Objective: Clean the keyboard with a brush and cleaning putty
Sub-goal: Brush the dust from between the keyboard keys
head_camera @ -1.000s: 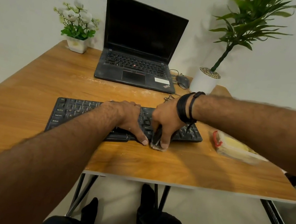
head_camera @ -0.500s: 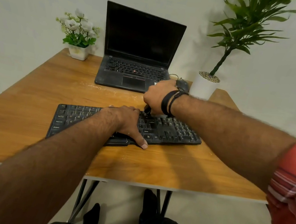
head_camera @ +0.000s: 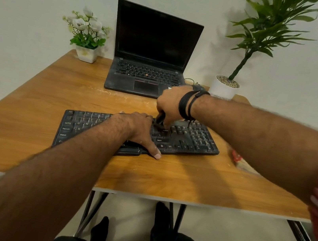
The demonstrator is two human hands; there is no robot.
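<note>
Our right hand (head_camera: 170,105) has risen from the near edge to the upper key rows, closed on a dark brush (head_camera: 160,120), while our left hand (head_camera: 141,132) lies flat on the keyboard (head_camera: 192,138), whose long axis runs left–right.
</note>
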